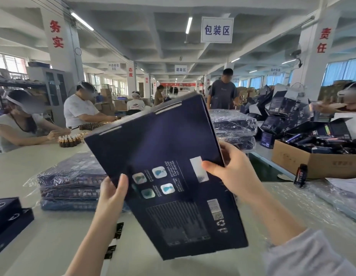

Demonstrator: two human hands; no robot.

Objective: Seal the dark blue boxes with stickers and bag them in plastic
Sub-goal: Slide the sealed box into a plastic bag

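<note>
A worker's left hand (113, 193) and right hand (229, 170) each gripped an edge of a dark blue box (165, 176), held tilted above the desk (53, 240). The box, pinched only at its edges, risked slipping onto the sticker strip (114, 242).

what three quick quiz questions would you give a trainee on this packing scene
1. True or false: the left hand and right hand both grip the box.
2. The bottle stands beside: A the carton, B a scale, C the left hand.
3. Fill in: the held box is not yet in ___.
Key: 1 true; 2 A; 3 plastic.
</note>
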